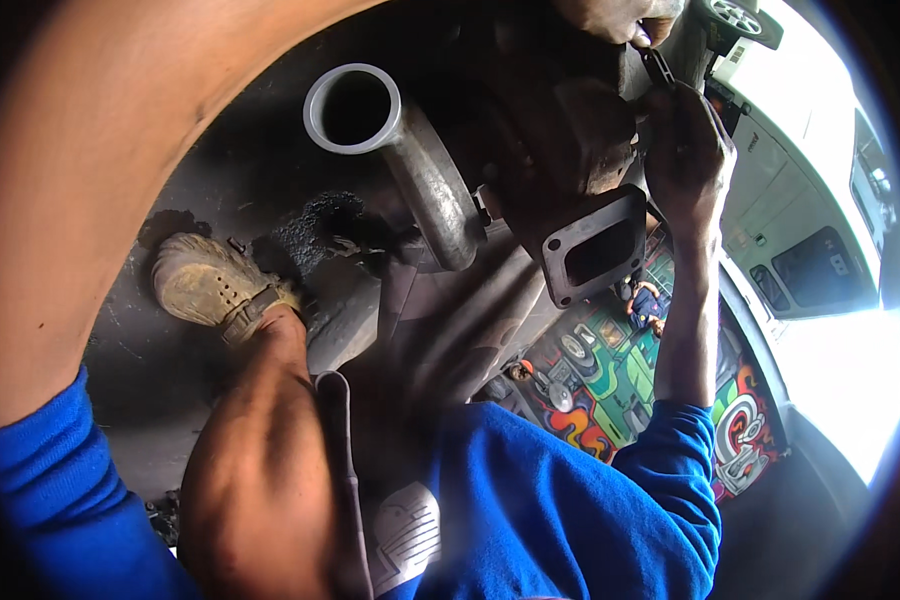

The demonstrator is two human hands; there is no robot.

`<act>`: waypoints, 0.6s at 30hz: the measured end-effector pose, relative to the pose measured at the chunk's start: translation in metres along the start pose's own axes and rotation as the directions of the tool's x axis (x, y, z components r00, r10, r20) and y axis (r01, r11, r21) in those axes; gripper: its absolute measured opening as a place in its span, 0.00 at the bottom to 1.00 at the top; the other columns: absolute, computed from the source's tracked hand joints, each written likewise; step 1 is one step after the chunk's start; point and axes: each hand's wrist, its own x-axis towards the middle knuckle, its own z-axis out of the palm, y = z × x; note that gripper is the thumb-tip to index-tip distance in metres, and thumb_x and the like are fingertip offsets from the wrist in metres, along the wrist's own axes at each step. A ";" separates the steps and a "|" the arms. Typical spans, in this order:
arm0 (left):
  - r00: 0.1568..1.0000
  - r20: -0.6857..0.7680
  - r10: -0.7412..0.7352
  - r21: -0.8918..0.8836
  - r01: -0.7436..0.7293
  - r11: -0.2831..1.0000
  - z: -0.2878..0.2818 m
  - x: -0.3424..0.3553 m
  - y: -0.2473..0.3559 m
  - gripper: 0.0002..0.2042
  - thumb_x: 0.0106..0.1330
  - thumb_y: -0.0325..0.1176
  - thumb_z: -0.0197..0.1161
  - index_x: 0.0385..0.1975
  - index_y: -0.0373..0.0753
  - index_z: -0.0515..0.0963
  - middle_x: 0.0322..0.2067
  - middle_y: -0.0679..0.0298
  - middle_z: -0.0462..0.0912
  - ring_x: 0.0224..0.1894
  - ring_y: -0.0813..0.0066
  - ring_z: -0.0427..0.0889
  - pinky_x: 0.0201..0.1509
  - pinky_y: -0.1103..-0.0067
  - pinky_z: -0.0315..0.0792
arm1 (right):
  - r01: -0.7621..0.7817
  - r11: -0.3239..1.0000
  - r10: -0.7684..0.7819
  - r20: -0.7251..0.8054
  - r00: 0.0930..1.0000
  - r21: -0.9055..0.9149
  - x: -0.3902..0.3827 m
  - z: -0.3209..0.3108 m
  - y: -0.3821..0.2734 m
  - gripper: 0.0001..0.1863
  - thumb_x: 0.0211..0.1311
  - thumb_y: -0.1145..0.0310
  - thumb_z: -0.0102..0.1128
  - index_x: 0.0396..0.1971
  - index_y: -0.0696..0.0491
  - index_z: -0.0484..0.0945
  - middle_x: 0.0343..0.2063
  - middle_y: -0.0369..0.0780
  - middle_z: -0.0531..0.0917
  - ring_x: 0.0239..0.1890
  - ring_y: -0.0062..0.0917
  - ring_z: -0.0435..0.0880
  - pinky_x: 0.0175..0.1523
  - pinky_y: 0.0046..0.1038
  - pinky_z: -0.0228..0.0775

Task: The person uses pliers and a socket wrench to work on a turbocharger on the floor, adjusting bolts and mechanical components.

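Observation:
Up at the top right my two hands meet. My left hand (620, 14), its arm arching over from the left, is closed with the fingertips at the upper end of a small dark slotted metal piece (658, 67). My right hand (688, 150) is wrapped round the lower end of that piece, its fingers partly in shadow. Just below and left of the right hand, a dark rectangular flange (556, 268) with corner bolt holes faces up. Left of it stands a bent metal pipe (432, 190) with a pale ring at its open mouth.
My leg (265, 450) and a muddy clog (202, 280) rest on a dark floor (135, 370) with a black oily patch (315, 230). At right are a painted mural wall (620, 385), a white vehicle (800, 225) and a person (647, 305) farther off.

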 end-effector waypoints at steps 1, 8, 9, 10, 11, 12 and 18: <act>0.994 -0.032 0.109 0.005 -0.109 0.994 -0.001 -0.005 -0.006 0.12 0.64 0.32 0.57 0.38 0.41 0.87 0.40 0.53 0.89 0.48 0.53 0.86 0.55 0.59 0.76 | 0.007 1.000 -0.007 -0.009 1.000 -0.004 0.001 -0.002 -0.003 0.08 0.67 0.72 0.67 0.41 0.58 0.83 0.29 0.45 0.85 0.27 0.36 0.88 0.33 0.33 0.78; 0.927 -0.197 0.319 0.094 -0.306 0.947 0.019 0.012 -0.025 0.15 0.64 0.39 0.54 0.37 0.41 0.87 0.44 0.56 0.88 0.55 0.56 0.81 0.60 0.61 0.72 | -0.408 0.893 0.403 0.063 0.913 0.190 -0.012 -0.014 0.003 0.18 0.75 0.56 0.60 0.48 0.57 0.86 0.23 0.36 0.78 0.25 0.18 0.76 0.35 0.26 0.70; 0.926 -0.208 0.315 0.075 -0.306 0.949 0.017 0.010 -0.021 0.14 0.63 0.39 0.54 0.37 0.42 0.87 0.43 0.57 0.87 0.54 0.56 0.80 0.60 0.62 0.72 | -0.451 0.738 0.496 0.049 0.867 0.501 -0.013 -0.016 0.015 0.20 0.77 0.55 0.56 0.46 0.58 0.86 0.22 0.34 0.75 0.25 0.17 0.72 0.35 0.24 0.68; 0.892 -0.215 0.397 0.136 -0.375 0.917 0.018 0.008 -0.027 0.14 0.64 0.39 0.54 0.36 0.41 0.86 0.41 0.56 0.87 0.53 0.56 0.80 0.60 0.62 0.71 | -0.412 0.496 0.569 0.073 0.819 0.764 -0.009 -0.015 0.020 0.22 0.78 0.54 0.53 0.43 0.59 0.86 0.21 0.31 0.71 0.25 0.17 0.69 0.35 0.22 0.65; 0.852 -0.222 0.473 0.198 -0.436 0.878 0.019 0.005 -0.034 0.13 0.64 0.39 0.54 0.35 0.40 0.85 0.38 0.56 0.86 0.51 0.56 0.79 0.60 0.63 0.71 | -0.352 0.444 0.595 0.023 0.803 0.824 -0.003 -0.012 0.022 0.24 0.80 0.55 0.45 0.46 0.60 0.84 0.23 0.30 0.69 0.27 0.17 0.65 0.35 0.23 0.62; 0.848 -0.221 0.481 0.198 -0.444 0.874 0.021 0.010 -0.033 0.13 0.64 0.39 0.54 0.35 0.40 0.85 0.38 0.56 0.86 0.51 0.56 0.79 0.60 0.63 0.71 | -0.353 0.447 0.600 0.017 0.800 0.822 0.005 -0.009 0.022 0.24 0.80 0.55 0.45 0.46 0.60 0.84 0.23 0.30 0.69 0.27 0.17 0.65 0.35 0.23 0.62; 0.775 -0.335 0.535 0.217 -0.489 0.845 0.043 0.032 -0.055 0.07 0.55 0.31 0.60 0.25 0.35 0.81 0.29 0.54 0.84 0.39 0.56 0.83 0.50 0.62 0.77 | -0.358 0.357 0.766 -0.052 0.640 0.863 0.066 0.024 -0.026 0.28 0.79 0.42 0.40 0.58 0.49 0.76 0.51 0.36 0.80 0.49 0.28 0.76 0.54 0.34 0.73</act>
